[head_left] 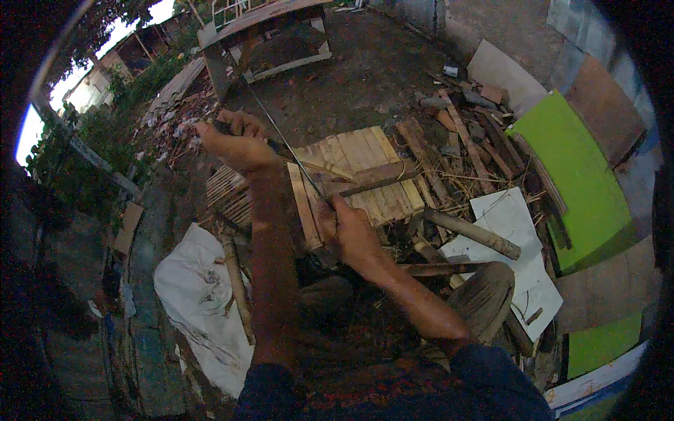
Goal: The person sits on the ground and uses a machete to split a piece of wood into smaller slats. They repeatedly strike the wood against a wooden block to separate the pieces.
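Note:
My left hand [236, 144] is raised and closed around a dark handle, apparently of a knife. A long thin strip [281, 137] runs from near my right hand up past the left hand toward the far table. My right hand [349, 228] pinches the strip's lower end, just above a wooden slat panel [365, 175] lying on the ground. A dark wooden bar [372, 179] lies across the panel. My bent knee [484, 295] is at the right.
A white sack [196, 302] lies at the lower left. White sheets [512, 238], a green board [576, 175], a thick pole [474, 233] and scrap wood [470, 133] crowd the right. A wooden table [260, 28] stands at the far end of the dirt yard.

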The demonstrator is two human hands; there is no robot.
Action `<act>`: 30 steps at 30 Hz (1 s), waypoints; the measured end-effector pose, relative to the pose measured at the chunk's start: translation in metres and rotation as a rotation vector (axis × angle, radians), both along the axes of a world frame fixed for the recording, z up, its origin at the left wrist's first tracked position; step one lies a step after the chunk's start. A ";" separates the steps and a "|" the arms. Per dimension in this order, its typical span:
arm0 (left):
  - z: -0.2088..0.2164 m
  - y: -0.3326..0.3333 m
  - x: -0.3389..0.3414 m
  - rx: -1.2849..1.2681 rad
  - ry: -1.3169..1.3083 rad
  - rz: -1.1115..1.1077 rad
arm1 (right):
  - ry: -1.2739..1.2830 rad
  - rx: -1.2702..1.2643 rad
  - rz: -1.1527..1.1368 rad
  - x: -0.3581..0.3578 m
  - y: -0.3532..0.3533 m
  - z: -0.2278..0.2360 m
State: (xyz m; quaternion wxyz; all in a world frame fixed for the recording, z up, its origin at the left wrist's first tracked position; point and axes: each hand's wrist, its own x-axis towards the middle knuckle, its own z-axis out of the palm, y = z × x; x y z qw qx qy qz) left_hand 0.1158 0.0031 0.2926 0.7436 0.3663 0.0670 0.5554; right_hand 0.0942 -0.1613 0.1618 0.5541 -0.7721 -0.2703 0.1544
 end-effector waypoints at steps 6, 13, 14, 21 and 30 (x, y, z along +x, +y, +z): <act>0.005 -0.017 -0.005 0.007 0.041 0.007 | -0.201 -0.080 -0.177 0.040 0.000 -0.052; 0.011 -0.026 -0.011 -0.114 0.033 0.042 | -0.268 0.108 -0.103 0.003 0.006 -0.030; 0.007 -0.025 -0.009 -0.075 0.013 -0.013 | -0.231 0.060 -0.160 0.023 0.006 -0.065; 0.010 -0.025 -0.014 -0.002 0.044 0.036 | -0.163 0.057 -0.089 0.021 0.010 -0.065; 0.006 -0.036 -0.002 0.082 0.038 0.079 | -0.277 -0.185 -0.155 0.052 -0.004 -0.091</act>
